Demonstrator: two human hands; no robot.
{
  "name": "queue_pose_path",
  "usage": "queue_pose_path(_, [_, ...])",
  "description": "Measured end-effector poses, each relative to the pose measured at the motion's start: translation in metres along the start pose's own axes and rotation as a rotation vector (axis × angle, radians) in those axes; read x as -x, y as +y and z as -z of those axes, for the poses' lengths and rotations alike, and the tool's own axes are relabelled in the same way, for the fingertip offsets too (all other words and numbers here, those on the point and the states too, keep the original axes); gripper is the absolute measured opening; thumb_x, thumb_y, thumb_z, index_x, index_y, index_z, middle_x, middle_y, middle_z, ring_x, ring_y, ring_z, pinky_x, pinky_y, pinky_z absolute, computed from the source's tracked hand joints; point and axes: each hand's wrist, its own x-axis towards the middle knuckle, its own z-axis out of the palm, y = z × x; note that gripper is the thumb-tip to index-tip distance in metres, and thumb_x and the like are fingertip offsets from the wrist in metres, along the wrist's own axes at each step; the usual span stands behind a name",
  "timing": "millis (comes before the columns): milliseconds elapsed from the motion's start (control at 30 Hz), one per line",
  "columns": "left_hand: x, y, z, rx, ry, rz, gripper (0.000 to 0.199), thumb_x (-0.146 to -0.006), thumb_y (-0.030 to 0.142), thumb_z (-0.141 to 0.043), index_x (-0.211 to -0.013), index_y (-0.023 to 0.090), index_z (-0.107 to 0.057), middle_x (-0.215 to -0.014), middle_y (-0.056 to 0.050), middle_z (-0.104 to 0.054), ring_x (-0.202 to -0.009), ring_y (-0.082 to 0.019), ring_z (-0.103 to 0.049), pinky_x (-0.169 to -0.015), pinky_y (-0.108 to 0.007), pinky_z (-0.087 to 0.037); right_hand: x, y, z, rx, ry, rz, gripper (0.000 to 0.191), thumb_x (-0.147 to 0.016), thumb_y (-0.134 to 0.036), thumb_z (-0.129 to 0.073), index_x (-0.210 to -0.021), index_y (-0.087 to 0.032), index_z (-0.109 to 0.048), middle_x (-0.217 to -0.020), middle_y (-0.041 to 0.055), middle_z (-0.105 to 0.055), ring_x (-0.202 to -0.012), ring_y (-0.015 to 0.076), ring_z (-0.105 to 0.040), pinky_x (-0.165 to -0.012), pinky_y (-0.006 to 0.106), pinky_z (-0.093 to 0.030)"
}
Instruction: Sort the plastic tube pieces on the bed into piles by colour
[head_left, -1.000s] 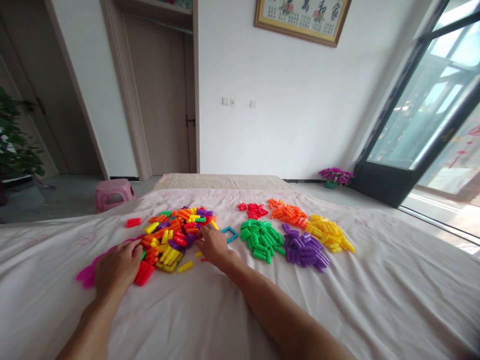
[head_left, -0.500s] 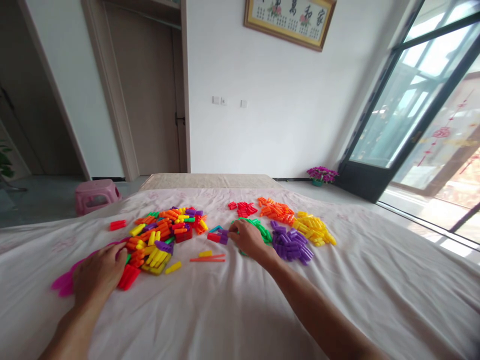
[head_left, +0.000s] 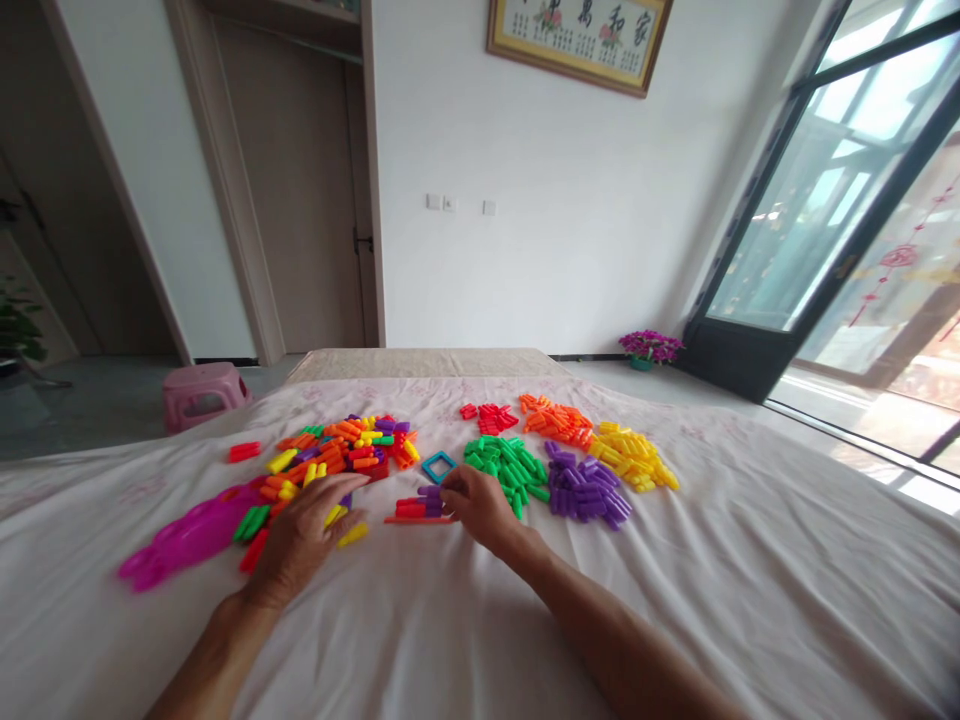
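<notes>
1. Cluster of red and purple plastic sticks: lies on the pale, creased cloth between the two hands, its long axis running roughly left to right, purple end toward the right.
2. Right hand: the nearer of the two; thumb and fingers meet at the purple end and appear to pinch it, though the exact contact is partly hidden. From these fingertips the red part extends leftward.
3. Left hand: well apart from the red end, beside the heap of mixed-colour plastic sticks; fingers loosely curved, thumb apart, nothing visible in the grasp.
4. Neighbours of the cluster: a thin orange-red plastic strip lies along its near side, almost parallel; a blue square plastic ring lies just beyond; a pile of green plastic sticks lies beyond the right hand.
</notes>
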Motion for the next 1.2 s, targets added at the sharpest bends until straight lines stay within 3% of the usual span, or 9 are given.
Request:
queue_pose_path(67, [0.0,0.018,-0.015,0.102,-0.075,-0.034,0.043,-0.089,0.049,-0.063,-0.123,0.023,-0.07,-0.126,-0.01,-0.074,-0.119,-0.024,-0.068,-0.105,-0.036,-0.053,0.002,0.001,-0.005,-0.07,-0.005,-0.028,0.006,-0.084,-0.016,-0.064,-0.089,-0.018,-0.066,-0.074,-0.0004,-0.071,-0.068,0.0145,-0.068,-0.06,0.021,-0.05])
queue_pose_path(200, [0.004,0.038,-0.03,0.221,-0.164,0.037,0.026,-0.089,0.039,-0.065,-0.11,0.026,-0.074,-0.113,-0.005,-0.079,-0.104,-0.02,-0.074,-0.091,-0.031,-0.06,0.005,0.002,-0.013,-0.196,-0.047,-0.054,0.007,-0.082,-0.019,-0.065,-0.088,-0.017,-0.066,-0.07,-0.0009,-0.07,-0.06,0.0128,-0.065,-0.055,0.021,-0.05])
queue_pose_path(367, [0.003,0.037,-0.026,0.28,-0.169,0.092,0.019,-0.091,0.035,-0.061,-0.101,0.025,-0.074,-0.107,-0.004,-0.079,-0.096,-0.018,-0.075,-0.086,-0.028,-0.06,0.003,0.004,-0.017,-0.296,-0.054,-0.077,0.013,-0.078,-0.025,-0.069,-0.087,-0.016,-0.066,-0.066,-0.0014,-0.068,-0.058,0.0138,-0.066,-0.051,0.021,-0.05])
queue_pose_path(500, [0.002,0.03,-0.021,0.234,-0.136,0.094,0.019,-0.09,0.038,-0.061,-0.094,0.024,-0.073,-0.099,-0.004,-0.079,-0.094,-0.02,-0.075,-0.087,-0.03,-0.059,0.0,0.004,-0.005,-0.344,-0.028,-0.13,0.021,-0.076,-0.032,-0.075,-0.084,-0.016,-0.065,-0.062,-0.002,-0.066,-0.055,0.0125,-0.064,-0.049,0.019,-0.046])
queue_pose_path(700, [0.006,0.021,-0.025,0.168,-0.203,-0.008,0.025,-0.089,0.037,-0.063,-0.109,0.026,-0.073,-0.115,-0.004,-0.078,-0.111,-0.022,-0.07,-0.1,-0.033,-0.055,-0.012,0.003,0.047,-0.227,-0.034,-0.089,0.026,-0.076,-0.036,-0.076,-0.089,-0.015,-0.069,-0.065,-0.0006,-0.067,-0.057,0.013,-0.064,-0.05,0.02,-0.045])
queue_pose_path(833, [0.005,0.016,-0.021,0.1,-0.087,0.002,0.032,-0.092,0.037,-0.057,-0.117,0.023,-0.071,-0.122,-0.008,-0.076,-0.115,-0.023,-0.069,-0.104,-0.036,-0.052,-0.018,0.003,0.101,0.104,0.061,0.003,0.017,-0.082,-0.027,-0.067,-0.092,-0.015,-0.074,-0.069,0.0,-0.068,-0.062,0.0128,-0.063,-0.056,0.02,-0.045])
queue_pose_path(1067, [0.007,-0.022,0.02,-0.269,0.285,0.237,0.037,-0.096,0.035,-0.042,-0.119,0.02,-0.066,-0.121,-0.009,-0.073,-0.114,-0.026,-0.066,-0.106,-0.041,-0.047,-0.003,0.002,0.179,0.66,0.243,-0.099,0.018,-0.081,-0.021,-0.064,-0.092,-0.02,-0.079,-0.083,0.0026,-0.075,-0.075,0.0152,-0.066,-0.064,0.022,-0.041])
queue_pose_path(1200, [0.021,-0.057,0.038,-0.457,0.29,0.55,0.04,-0.094,0.038,-0.043,-0.126,0.024,-0.063,-0.109,-0.007,-0.073,-0.107,-0.033,-0.063,-0.096,-0.05,-0.047,0.009,0.004,0.205,0.849,0.248,-0.267,0.021,-0.081,-0.02,-0.06,-0.087,-0.02,-0.08,-0.084,0.0059,-0.076,-0.077,0.0176,-0.067,-0.065,0.024,-0.039])
